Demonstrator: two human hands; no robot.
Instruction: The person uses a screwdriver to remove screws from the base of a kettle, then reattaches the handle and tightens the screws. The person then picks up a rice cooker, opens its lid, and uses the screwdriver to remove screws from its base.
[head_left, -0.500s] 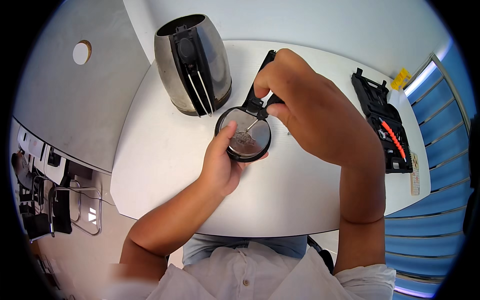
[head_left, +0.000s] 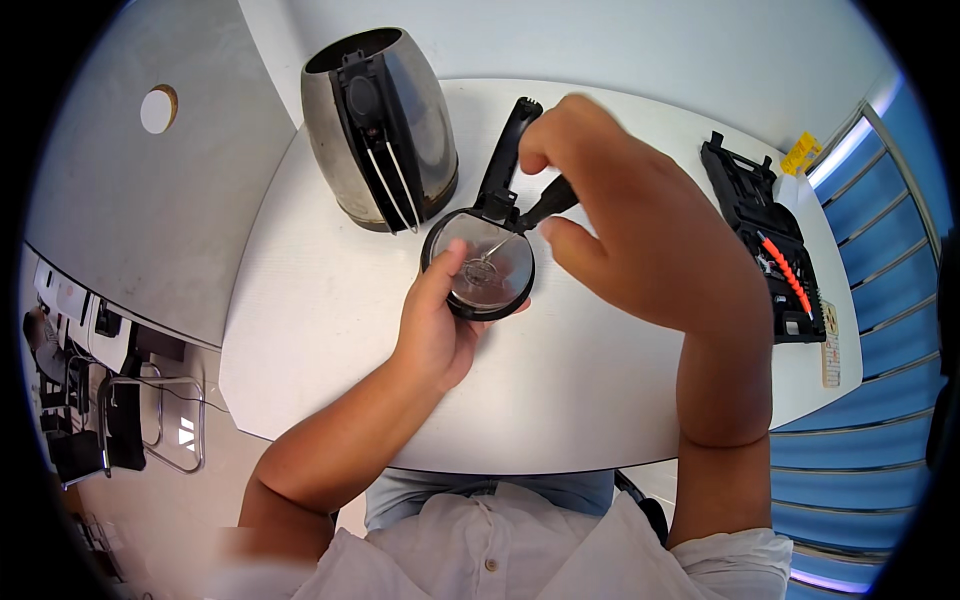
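My left hand [head_left: 437,320] grips a round kettle lid [head_left: 505,262] with a shiny metal underside and a black rim, its thumb lying over the metal face. A long black handle [head_left: 508,150] is joined to the lid's far edge and points away from me. Over the lid's right side, my right hand [head_left: 610,210] holds a screwdriver [head_left: 548,205] by its black grip. The thin shaft slants down to the metal face; exactly where its tip touches is hard to make out. The rest of the fingers are hidden behind the back of the hand.
A steel kettle body [head_left: 425,110] stands at the back left, with a black strip and two pale thin strands down its side. On the right lie an open black tool case [head_left: 745,205], an orange-red flexible shaft [head_left: 786,275] and a remote control [head_left: 831,345]. Metal railings [head_left: 890,235] run beyond the table.
The lid and my left hand have shifted slightly left. My right fingers have opened somewhat around the screwdriver grip, and the screwdriver leans further right, showing more of its grip.
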